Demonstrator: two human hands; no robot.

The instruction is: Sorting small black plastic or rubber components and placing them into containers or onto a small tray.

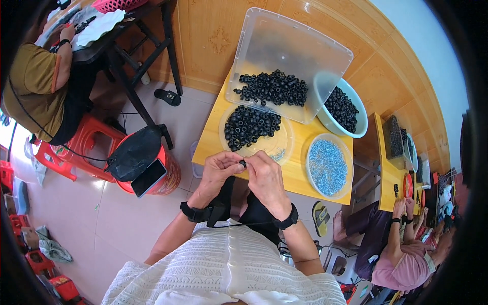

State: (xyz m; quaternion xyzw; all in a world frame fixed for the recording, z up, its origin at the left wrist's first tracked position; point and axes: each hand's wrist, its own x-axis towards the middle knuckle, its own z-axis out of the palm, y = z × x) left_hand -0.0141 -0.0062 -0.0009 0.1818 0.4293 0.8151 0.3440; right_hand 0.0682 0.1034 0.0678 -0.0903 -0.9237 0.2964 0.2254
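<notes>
My left hand [218, 173] pinches a small black ring-shaped piece [243, 163] just over the near edge of the yellow table. Against its other side, the fingertips of my right hand [266, 179] are closed; whether they also hold something tiny, I cannot make out. Right behind my hands lies a round clear lid [288, 137] bearing a heap of black rings [251, 126] and a few blue-white bits [278, 155]. To the right stands a round clear tub [350, 178] of small blue-and-white pieces [328, 166].
A clear plastic bin [300, 40] with black rings leans at the table's back, beside a pale blue bowl [362, 129] of more. Left, a phone [148, 179] and black bag [134, 152] top a red bucket [170, 175]. Other people sit at tables on both sides.
</notes>
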